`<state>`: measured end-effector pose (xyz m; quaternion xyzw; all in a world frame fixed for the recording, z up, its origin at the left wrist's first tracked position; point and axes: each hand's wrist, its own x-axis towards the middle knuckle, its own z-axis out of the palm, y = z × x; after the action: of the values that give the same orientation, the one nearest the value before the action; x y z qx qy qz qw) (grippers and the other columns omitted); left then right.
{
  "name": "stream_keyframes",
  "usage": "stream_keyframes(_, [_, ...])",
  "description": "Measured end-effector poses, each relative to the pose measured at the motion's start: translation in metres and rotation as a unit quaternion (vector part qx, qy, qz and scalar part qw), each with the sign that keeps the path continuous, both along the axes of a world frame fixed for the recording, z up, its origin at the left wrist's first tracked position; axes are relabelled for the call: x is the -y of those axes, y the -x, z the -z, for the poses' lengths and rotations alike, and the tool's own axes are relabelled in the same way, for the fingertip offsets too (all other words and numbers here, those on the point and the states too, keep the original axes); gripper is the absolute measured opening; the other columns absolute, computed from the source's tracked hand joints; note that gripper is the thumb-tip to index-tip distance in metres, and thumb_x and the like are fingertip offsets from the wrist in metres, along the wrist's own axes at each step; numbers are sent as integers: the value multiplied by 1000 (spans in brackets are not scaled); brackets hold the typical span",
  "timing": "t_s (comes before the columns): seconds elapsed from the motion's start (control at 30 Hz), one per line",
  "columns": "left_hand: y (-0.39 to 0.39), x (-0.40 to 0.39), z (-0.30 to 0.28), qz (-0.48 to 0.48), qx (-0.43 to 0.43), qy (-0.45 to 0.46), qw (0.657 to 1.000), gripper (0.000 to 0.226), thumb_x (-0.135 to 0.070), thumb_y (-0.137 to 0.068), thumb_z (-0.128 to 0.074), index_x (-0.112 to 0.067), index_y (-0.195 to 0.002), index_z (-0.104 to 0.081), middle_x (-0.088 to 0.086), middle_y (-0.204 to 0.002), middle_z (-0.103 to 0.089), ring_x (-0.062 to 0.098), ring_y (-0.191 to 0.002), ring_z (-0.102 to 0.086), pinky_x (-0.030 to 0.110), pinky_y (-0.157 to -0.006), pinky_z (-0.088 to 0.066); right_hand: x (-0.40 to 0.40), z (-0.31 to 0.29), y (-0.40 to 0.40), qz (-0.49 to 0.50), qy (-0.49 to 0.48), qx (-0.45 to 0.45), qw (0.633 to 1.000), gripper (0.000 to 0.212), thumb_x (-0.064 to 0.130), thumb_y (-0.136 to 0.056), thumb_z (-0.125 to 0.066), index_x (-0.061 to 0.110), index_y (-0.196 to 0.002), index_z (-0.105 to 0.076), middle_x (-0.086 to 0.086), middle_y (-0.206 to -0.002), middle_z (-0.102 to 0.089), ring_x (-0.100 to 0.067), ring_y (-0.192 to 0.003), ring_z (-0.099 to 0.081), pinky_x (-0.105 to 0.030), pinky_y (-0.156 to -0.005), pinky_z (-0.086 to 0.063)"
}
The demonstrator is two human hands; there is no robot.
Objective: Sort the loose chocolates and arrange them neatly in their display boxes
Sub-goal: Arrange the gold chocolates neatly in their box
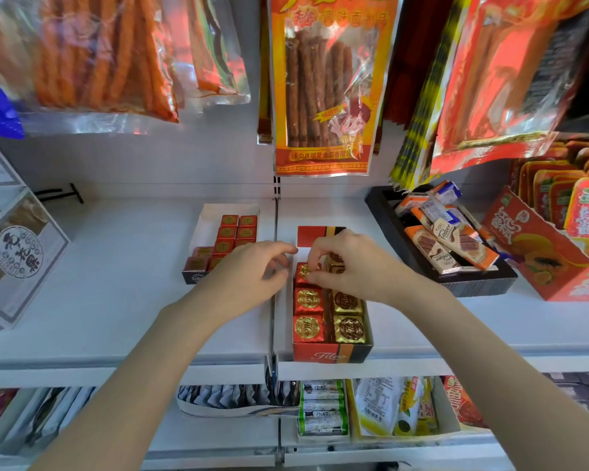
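Note:
A red and black Fileo display box [330,355] stands at the shelf's front edge, with red foil chocolates [307,326] in its left row and dark gold ones [349,328] in its right row. My right hand [349,263] pinches a red chocolate [305,273] at the far end of the left row. My left hand [249,273] hovers just left of that box with curled fingers, holding nothing that I can see. A second, white box [206,215] behind my left hand holds several smaller red chocolates [237,229].
A black tray [388,212] of wafer bars sits to the right, with a red carton [538,253] beyond it. Snack bags [320,83] hang overhead. A printed box [17,253] stands at the left. A vertical shelf joint [275,226] runs between the two boxes.

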<state>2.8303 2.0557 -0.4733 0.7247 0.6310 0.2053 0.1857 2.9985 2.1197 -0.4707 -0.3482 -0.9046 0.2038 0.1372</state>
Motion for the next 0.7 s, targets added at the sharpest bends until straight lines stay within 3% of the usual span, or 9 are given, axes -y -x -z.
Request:
stream_keyframes(0.1, [0,5,-1,-11,31,23,999,42,-19,-92,-49,-20,-133,-44,-9,-98,-60,4,-92,-54,18,-85,-43,-7,0,-2,18,14,-5,1000,12,19,-86,-55,18,-97,-62,3,-98,-68,-20,-100,-56,-40,-89,-45])
stream_keyframes(0.23, [-8,11,2,11,49,75,996,53,-28,-91,-50,-19,-140,-32,-10,-86,-60,3,-82,-56,9,-70,-39,-7,4,1,2,32,68,997,18,17,-89,-51,19,-106,-57,1,-108,-68,-22,-109,-54,-46,-100,-36])
stream_keyframes(0.37, [-13,11,4,14,45,78,996,55,-26,-92,-49,-15,-142,-28,-3,-94,-64,7,-86,-58,16,-79,-40,-6,-1,1,-11,57,80,995,19,16,-89,-51,17,-106,-58,1,-109,-68,-18,-110,-56,-44,-103,-35])
stream_keyframes(0.43, [-12,11,3,11,47,78,996,55,-26,-92,-50,-15,-142,-28,-3,-96,-65,7,-87,-58,16,-80,-40,-5,-1,0,-16,42,71,996,20,15,-90,-50,17,-108,-58,1,-111,-66,-17,-109,-56,-37,-101,-38])
stream_keyframes(0.47, [-12,12,2,10,47,75,996,56,-26,-92,-50,-16,-142,-28,-4,-96,-65,7,-87,-58,16,-79,-40,-5,-2,-1,-10,33,49,998,21,14,-90,-49,16,-109,-58,1,-112,-65,-15,-108,-56,-27,-96,-41])
stream_keyframes(0.53, [-11,15,0,6,47,68,997,57,-28,-92,-49,-19,-144,-24,-5,-96,-63,6,-86,-58,15,-76,-40,-7,-12,-9,37,25,-20,999,23,9,-91,-46,14,-110,-59,3,-112,-62,-7,-101,-53,-7,-77,-39])
stream_keyframes(0.6, [-12,21,-2,13,42,67,997,60,-33,-92,-47,-25,-144,-19,-7,-94,-62,6,-86,-59,14,-76,-44,-10,-22,-23,85,15,-69,994,24,9,-91,-46,17,-109,-60,6,-111,-60,-2,-100,-49,-3,-76,-35])
stream_keyframes(0.7, [-15,32,-3,36,7,92,995,64,-49,-88,-44,-40,-143,-13,1,-90,-63,13,-85,-62,30,-82,-53,-7,-24,-43,88,36,-14,995,27,20,-90,-51,22,-117,-54,8,-122,-55,-8,-113,-48,-25,-97,-38])
